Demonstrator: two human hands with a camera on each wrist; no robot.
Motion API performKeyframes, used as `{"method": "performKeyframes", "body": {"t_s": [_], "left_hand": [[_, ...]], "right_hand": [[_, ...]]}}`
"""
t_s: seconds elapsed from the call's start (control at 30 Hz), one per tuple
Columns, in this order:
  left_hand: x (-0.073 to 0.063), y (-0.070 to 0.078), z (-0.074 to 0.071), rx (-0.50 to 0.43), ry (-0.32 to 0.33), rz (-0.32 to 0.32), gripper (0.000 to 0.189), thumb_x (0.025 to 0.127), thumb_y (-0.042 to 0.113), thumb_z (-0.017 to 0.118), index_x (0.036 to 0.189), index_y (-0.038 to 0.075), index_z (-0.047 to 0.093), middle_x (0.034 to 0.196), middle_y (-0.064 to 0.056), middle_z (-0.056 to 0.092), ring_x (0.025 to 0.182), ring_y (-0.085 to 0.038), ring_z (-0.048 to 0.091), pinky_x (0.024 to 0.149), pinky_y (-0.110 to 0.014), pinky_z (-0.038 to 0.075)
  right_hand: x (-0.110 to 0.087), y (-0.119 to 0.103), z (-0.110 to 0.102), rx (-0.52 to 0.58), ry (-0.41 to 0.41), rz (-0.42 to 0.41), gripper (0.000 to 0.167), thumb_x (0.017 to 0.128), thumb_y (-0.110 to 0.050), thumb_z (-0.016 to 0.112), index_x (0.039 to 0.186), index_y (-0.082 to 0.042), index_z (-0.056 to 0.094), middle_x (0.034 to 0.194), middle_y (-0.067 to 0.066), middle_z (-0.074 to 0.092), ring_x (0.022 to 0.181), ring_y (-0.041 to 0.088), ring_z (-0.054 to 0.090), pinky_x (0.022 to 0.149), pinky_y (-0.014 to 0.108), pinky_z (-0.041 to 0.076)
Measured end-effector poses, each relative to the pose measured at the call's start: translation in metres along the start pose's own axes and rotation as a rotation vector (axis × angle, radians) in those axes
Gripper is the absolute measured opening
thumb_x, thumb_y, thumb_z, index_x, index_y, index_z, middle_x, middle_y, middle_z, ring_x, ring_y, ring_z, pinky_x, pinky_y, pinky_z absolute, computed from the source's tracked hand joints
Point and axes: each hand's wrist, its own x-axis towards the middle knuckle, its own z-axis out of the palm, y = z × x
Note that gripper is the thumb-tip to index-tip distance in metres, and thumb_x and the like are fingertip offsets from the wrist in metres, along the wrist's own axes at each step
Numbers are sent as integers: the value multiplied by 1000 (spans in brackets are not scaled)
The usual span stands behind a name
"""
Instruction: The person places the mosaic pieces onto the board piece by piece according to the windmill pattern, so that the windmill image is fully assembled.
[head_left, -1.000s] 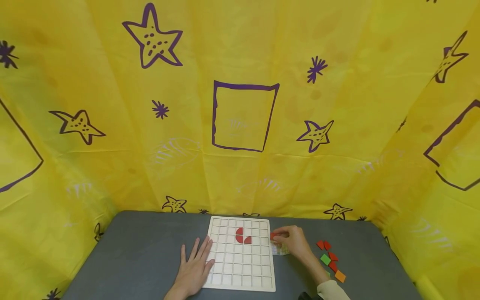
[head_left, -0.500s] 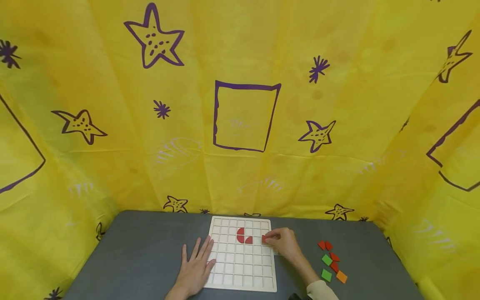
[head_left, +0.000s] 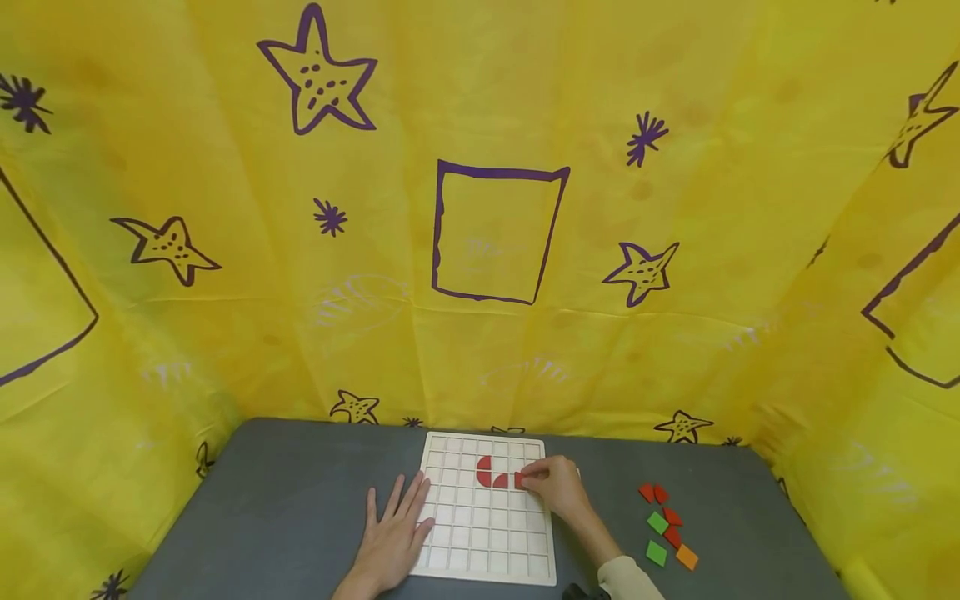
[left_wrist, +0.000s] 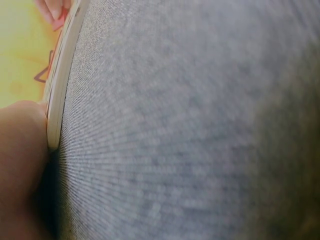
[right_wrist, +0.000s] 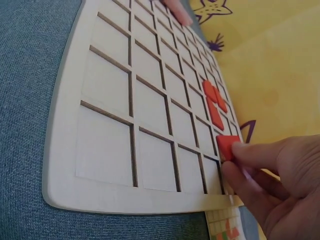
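A white grid board point(head_left: 480, 577) lies on the dark table. Fingers spread and straight, my left hand point(head_left: 387, 533) rests at the board's left edge, and part of it point(left_wrist: 20, 150) shows beside the board's rim point(left_wrist: 59, 110) in the left wrist view. Thumb and fingertips of my right hand point(head_left: 557, 490) pinch a red tile point(right_wrist: 228, 146) over the board's right part. Several curved red tiles sit in cells just left of it, among them an upper quarter-round tile point(head_left: 484, 462) and a smaller one point(head_left: 501, 482).
Right of the board lie loose tiles: several red ones point(head_left: 672, 517), green squares point(head_left: 657, 553) and an orange square point(head_left: 687, 557). A printed card point(right_wrist: 223, 220) pokes out from beside the board, under my right hand. Yellow cloth point(head_left: 480, 358) hangs behind and around the table.
My right hand has moved left with the red tile, from beside the board to over its right-hand columns. My left hand stays at the board's left edge.
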Motion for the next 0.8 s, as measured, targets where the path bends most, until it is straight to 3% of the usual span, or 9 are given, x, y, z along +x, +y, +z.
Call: {"method": "performKeyframes", "body": {"t_s": [0.2,0.3,0.47,0.8], "left_hand": [[1,0,0,10,-3,-1,57,102,39,47,150,9,39,157,-8,33,144,-39,24,109,-71,0],[2,1,-1,13,-31,-18,57,103,39,45,151,9,38,158,-7,32,145,-38,23,109,-70,-1],[2,3,-4,20,-82,-51,59,103,42,42,153,11,35,160,-5,27,147,-36,19,110,-69,-2],[1,4,-1,18,-31,-21,58,103,40,45,151,9,37,159,-6,31,145,-38,22,109,-71,-1]], "right_hand": [[-1,-5,3,-44,5,-2,4,78,-2,80,81,-2,78,78,4,72,69,12,60,59,25,50],[-1,-6,4,-61,14,17,3,78,-2,80,80,-3,78,77,3,72,68,11,60,59,24,50],[-1,-5,5,-85,26,-23,5,76,1,79,79,-4,78,75,2,72,68,11,62,60,26,51],[-2,0,5,-76,31,-49,4,78,0,79,80,-4,77,74,1,71,66,10,61,60,26,51]]}}
